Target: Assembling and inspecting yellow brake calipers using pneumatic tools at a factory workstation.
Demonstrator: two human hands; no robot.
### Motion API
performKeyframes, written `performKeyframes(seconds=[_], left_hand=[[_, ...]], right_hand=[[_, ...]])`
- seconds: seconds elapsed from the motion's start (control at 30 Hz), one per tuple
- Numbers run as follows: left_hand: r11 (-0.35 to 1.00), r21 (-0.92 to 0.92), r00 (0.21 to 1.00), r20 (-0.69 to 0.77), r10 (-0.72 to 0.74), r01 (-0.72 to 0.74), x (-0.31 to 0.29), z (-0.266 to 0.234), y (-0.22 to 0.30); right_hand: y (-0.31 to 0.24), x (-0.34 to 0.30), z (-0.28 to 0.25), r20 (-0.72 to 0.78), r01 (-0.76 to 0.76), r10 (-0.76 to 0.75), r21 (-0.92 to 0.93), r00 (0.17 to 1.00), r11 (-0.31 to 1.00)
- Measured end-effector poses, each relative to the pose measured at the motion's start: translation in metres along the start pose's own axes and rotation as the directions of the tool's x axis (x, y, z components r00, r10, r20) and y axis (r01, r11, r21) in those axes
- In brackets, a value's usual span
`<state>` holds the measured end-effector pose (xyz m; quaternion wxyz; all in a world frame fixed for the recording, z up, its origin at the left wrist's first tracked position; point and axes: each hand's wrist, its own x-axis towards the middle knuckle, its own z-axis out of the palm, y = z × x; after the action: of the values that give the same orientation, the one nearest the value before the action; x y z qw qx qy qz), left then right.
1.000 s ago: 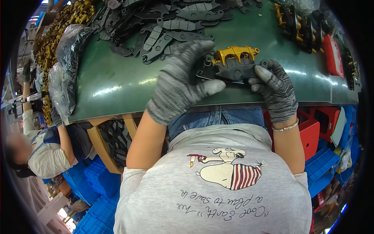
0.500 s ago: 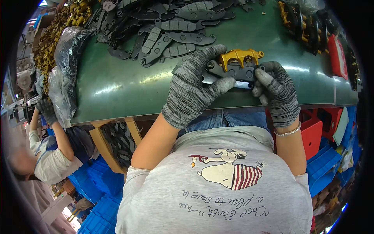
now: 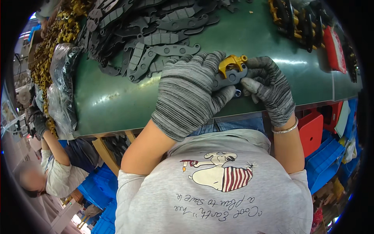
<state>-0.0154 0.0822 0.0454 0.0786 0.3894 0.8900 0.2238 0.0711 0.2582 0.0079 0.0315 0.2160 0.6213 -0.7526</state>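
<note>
A gold brake caliper (image 3: 233, 62) with a dark grey brake pad (image 3: 230, 78) against it is held above the near part of the green table. My left hand (image 3: 187, 93), in a striped grey knit glove, is closed round its left side and hides much of it. The left thumb lies along the lower edge, beside a small round metal end (image 3: 238, 93). At the right end of the pad and caliper, my right hand (image 3: 272, 87) grips with bent fingers and thumb, also gloved. What lies under its fingertips is hidden.
Loose brake pads (image 3: 163, 38) are heaped at the far left of the green table (image 3: 105, 105). Gold and black parts (image 3: 294, 21) and a red packet (image 3: 334, 50) lie far right. Clear plastic (image 3: 62, 89) borders gold castings (image 3: 43, 74). Another person (image 3: 58, 167) works at left; blue crates (image 3: 325, 160) stand below right.
The left hand has turned further over the caliper, covering more of it. The caliper now shows more end-on, and the right hand stays at its right end.
</note>
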Motion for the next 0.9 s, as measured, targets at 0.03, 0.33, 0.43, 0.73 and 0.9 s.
performKeyframes(seconds=[0.03,0.33,0.43,0.73,0.9], left_hand=[[1.000,0.002,1.000,0.004,0.005,-0.005,0.002,0.001,0.002],[0.999,-0.006,0.995,0.098,-0.034,0.034,0.011,0.003,0.009],[0.999,0.044,0.997,0.070,-0.013,0.010,0.015,0.002,0.013],[0.981,0.194,0.968,0.244,-0.055,0.006,0.032,-0.011,0.026],[0.971,0.239,0.907,0.406,-0.108,0.008,0.047,-0.016,0.030]], right_hand=[[0.000,0.001,-0.001,-0.005,0.001,-0.001,0.004,1.000,1.000],[-0.003,0.007,0.002,-0.024,-0.010,0.008,-0.097,1.000,0.995],[0.001,0.007,0.000,-0.022,-0.015,0.013,-0.101,1.000,0.995],[-0.018,0.010,-0.030,-0.007,0.111,-0.116,-0.225,0.993,0.968],[-0.079,0.051,-0.090,-0.215,0.564,-0.717,-0.486,0.663,0.667]])
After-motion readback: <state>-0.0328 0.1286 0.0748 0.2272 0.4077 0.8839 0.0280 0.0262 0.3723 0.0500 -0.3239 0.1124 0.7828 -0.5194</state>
